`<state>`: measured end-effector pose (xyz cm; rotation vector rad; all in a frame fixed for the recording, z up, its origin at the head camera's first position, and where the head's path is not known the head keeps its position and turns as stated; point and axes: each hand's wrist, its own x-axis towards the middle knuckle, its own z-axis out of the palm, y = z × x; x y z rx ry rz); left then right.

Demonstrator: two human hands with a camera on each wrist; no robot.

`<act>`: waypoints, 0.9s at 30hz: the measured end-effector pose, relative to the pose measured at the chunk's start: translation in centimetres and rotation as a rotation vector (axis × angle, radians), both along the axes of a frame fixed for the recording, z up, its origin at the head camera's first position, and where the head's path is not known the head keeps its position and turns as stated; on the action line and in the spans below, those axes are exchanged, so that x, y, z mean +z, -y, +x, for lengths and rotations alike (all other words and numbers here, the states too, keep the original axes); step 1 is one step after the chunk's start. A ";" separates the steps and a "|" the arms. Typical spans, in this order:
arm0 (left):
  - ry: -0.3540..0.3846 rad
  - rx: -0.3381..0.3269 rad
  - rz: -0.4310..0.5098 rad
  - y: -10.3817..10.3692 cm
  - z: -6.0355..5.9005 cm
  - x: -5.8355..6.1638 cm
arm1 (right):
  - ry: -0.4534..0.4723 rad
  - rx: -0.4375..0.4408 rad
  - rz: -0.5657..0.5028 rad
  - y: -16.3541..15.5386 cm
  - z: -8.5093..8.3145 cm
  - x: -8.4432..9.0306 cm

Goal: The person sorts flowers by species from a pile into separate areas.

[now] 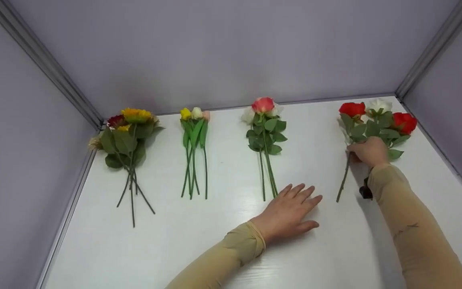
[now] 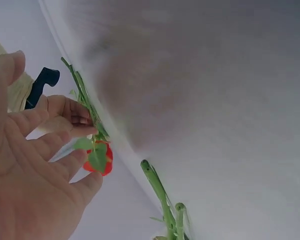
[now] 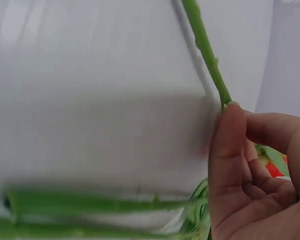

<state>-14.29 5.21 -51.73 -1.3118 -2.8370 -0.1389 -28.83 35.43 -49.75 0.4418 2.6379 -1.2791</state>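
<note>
Right hand [image 1: 369, 151] apparently around red roses [image 1: 375, 120]

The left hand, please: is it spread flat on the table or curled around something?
Spread flat. The left hand rests palm down on the white table with straight fingers, holding nothing, beside the stems of the pink rose bunch.

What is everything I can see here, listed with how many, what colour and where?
Sunflower bunch: one, yellow and dark red heads, green leaves, far left on the table.
Tulip bunch: one, yellow, white and pink buds, green stems, left of centre.
Pink and white rose bunch: one, centre, beyond the left hand.
Red and white rose bunch: one, far right, gripped at the stems.
White table: one, under everything.
Grey walls: three sides around the table.
Left hand: one, beige sleeve, lying flat on the table.
Right hand: one, beige sleeve, gripping the red and white roses.
</note>
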 end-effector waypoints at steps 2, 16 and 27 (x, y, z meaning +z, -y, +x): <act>0.017 0.032 0.043 0.3 -0.3 0.3 | -0.020 0.006 -0.099 1.0 -0.2 0.4; 0.754 0.439 0.931 4.3 -1.9 1.3 | -0.216 0.114 -0.689 12.8 2.1 3.2; 0.970 0.445 1.210 7.1 -1.7 0.6 | -0.207 0.225 -0.833 17.5 4.2 4.4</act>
